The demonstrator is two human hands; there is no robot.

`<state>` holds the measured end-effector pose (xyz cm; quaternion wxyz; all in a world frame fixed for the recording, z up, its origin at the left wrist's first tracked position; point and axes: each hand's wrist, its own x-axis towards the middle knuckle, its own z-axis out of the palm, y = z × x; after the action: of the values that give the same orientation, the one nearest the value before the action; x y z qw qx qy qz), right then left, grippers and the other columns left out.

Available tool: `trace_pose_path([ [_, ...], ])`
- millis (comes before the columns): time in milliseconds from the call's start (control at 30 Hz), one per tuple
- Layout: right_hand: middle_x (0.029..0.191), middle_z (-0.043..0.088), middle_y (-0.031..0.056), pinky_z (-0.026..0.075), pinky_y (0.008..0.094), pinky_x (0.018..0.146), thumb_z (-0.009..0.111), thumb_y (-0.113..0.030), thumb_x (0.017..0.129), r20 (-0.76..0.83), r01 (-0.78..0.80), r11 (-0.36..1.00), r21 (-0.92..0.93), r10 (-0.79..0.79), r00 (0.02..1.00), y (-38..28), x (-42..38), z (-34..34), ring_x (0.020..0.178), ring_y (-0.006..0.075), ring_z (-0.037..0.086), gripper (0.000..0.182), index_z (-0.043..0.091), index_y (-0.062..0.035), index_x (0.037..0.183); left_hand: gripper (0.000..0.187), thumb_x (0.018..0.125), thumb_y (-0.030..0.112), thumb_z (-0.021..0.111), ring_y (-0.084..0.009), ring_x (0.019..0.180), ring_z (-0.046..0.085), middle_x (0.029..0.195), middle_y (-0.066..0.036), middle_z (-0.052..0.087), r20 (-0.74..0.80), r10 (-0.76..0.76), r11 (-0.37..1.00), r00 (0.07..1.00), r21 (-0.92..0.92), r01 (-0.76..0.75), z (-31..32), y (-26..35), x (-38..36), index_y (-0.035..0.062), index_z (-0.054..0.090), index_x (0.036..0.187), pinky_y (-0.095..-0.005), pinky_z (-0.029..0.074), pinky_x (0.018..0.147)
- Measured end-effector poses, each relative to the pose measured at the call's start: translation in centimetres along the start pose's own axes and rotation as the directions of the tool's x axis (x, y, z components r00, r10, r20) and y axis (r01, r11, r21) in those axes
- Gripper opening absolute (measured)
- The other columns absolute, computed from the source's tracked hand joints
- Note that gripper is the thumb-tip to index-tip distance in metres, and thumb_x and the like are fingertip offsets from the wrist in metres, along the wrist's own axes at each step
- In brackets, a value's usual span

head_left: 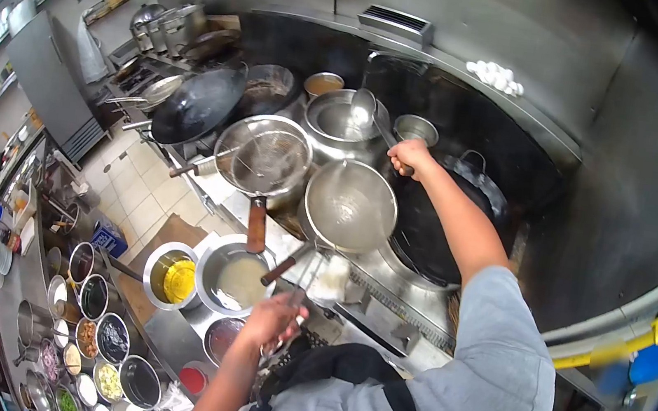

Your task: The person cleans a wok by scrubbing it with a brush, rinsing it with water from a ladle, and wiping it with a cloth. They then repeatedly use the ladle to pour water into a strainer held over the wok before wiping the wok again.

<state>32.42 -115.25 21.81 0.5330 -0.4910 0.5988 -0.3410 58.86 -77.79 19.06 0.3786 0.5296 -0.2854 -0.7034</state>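
Ladle [364, 104], one, metal, long dark handle; held in the right hand [410, 158], fingers closed around the upper part of the handle, arm reaching forward. Long axis of the ladle: running from the right hand away from the body and to the left, bowl at the far end. Position of the bowl: over the right-hand part of the opening of a metal pot [321, 127]; whether it touches the contents cannot be told. Nearer hand: the right; the left hand [274, 320] sits low and close to the body, well apart from the ladle, fingers curled around what appears to be a thin metal handle [303, 285], blurred, its tool not identifiable. Between the two hands: a metal bowl [351, 207], round, wide. Right of that bowl, beneath the right forearm: a large black wok [433, 232]. Left of it: a strainer [263, 155] with a wooden handle [257, 225] pointing back toward the body. Nearer the left hand: a pot of pale liquid [235, 276], and beside it a pot of yellow liquid [176, 279]. Far left: a table [10, 305] bearing assorted containers [113, 338].
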Motion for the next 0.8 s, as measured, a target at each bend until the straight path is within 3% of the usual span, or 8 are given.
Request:
trace_pose_path([
  [200,0.054,0.053,0.0073,0.036,0.0275,0.034,0.054,-0.002,0.084,-0.029,-0.156,0.963,-0.220,0.153,0.988,-1.7,13.3,7.7,0.040,0.0136,0.049,0.019,0.053,-0.0025,0.065,0.015,0.088,0.006,0.051,-0.0085,0.040,0.047,0.063,-0.004,0.057,-0.072,-0.101,0.993,0.992,0.050,0.104,-2.8,3.8,-5.3,-0.0002,0.062,0.096,-0.0211,0.034,0.035],
  [300,0.052,0.050,0.0047,0.037,0.0251,0.034,0.054,-0.004,0.085,0.016,-0.267,0.960,-0.089,0.270,0.963,-1.3,16.8,9.7,0.039,0.0121,0.047,0.019,0.049,-0.0038,0.067,0.017,0.088,0.002,0.049,-0.0102,0.041,0.048,0.067,-0.006,0.059,-0.211,0.026,0.999,0.977,-0.032,-0.034,-5.1,4.9,-6.7,-0.0012,0.061,0.098,-0.0227,0.035,0.036],
  [333,0.052,0.048,0.0031,0.038,0.0236,0.035,0.053,-0.004,0.086,0.090,-0.357,0.926,0.125,0.347,0.933,-1.0,17.6,10.0,0.039,0.0111,0.046,0.019,0.046,-0.0050,0.067,0.018,0.087,0.000,0.048,-0.0111,0.041,0.049,0.074,-0.007,0.061,-0.241,0.036,0.998,0.970,-0.039,-0.047,-6.1,5.5,-7.2,-0.0020,0.060,0.100,-0.0230,0.036,0.036],
  [433,0.053,0.045,0.0011,0.039,0.0208,0.035,0.051,-0.006,0.086,0.375,-0.559,0.666,0.494,0.417,0.828,0.9,18.7,9.5,0.040,0.0091,0.045,0.022,0.040,-0.0070,0.067,0.028,0.087,-0.002,0.046,-0.0119,0.041,0.050,0.076,-0.008,0.062,-0.407,0.135,0.974,0.903,-0.113,-0.196,-7.1,7.3,-6.9,-0.0018,0.058,0.113,-0.0241,0.037,0.034],
  [467,0.053,0.044,0.0007,0.040,0.0196,0.036,0.050,-0.006,0.087,0.564,-0.668,0.450,0.592,0.361,0.743,1.2,17.6,9.3,0.041,0.0082,0.045,0.024,0.038,-0.0078,0.067,0.030,0.084,0.003,0.048,-0.0126,0.040,0.048,0.074,-0.008,0.061,-0.468,0.136,0.982,0.873,-0.050,-0.180,-7.9,7.5,-6.2,-0.0019,0.058,0.112,-0.0238,0.037,0.033],
  [600,0.055,0.041,0.0009,0.037,0.0186,0.033,0.048,-0.008,0.088,0.579,-0.597,0.313,0.738,0.161,0.800,3.4,15.2,6.8,0.041,0.0069,0.042,0.027,0.034,-0.0083,0.065,0.013,0.085,0.001,0.048,-0.0127,0.039,0.049,0.073,-0.007,0.060,-0.407,0.221,0.965,0.887,-0.041,-0.259,-11.4,8.1,-2.9,-0.0013,0.057,0.095,-0.0244,0.038,0.034],
  [700,0.054,0.040,-0.0002,0.036,0.0192,0.033,0.051,-0.006,0.088,0.602,-0.624,0.246,0.741,0.167,0.781,3.8,10.9,3.7,0.040,0.0084,0.043,0.013,0.042,0.0030,0.086,0.017,0.084,0.002,0.047,-0.0121,0.044,0.048,0.077,-0.008,0.059,-0.354,0.251,0.947,0.901,-0.104,-0.304,-13.1,7.8,0.4,-0.0021,0.054,0.099,-0.0244,0.038,0.035],
  [800,0.058,0.041,0.0011,0.036,0.0188,0.033,0.051,-0.009,0.091,0.575,-0.595,0.214,0.775,0.152,0.804,3.3,5.1,0.4,0.040,0.0070,0.043,0.033,0.036,0.0116,0.111,0.017,0.084,0.002,0.047,-0.0118,0.044,0.048,0.077,-0.008,0.059,-0.315,0.276,0.932,0.908,-0.144,-0.333,-11.6,8.2,1.9,-0.0021,0.054,0.099,-0.0241,0.038,0.035],
])
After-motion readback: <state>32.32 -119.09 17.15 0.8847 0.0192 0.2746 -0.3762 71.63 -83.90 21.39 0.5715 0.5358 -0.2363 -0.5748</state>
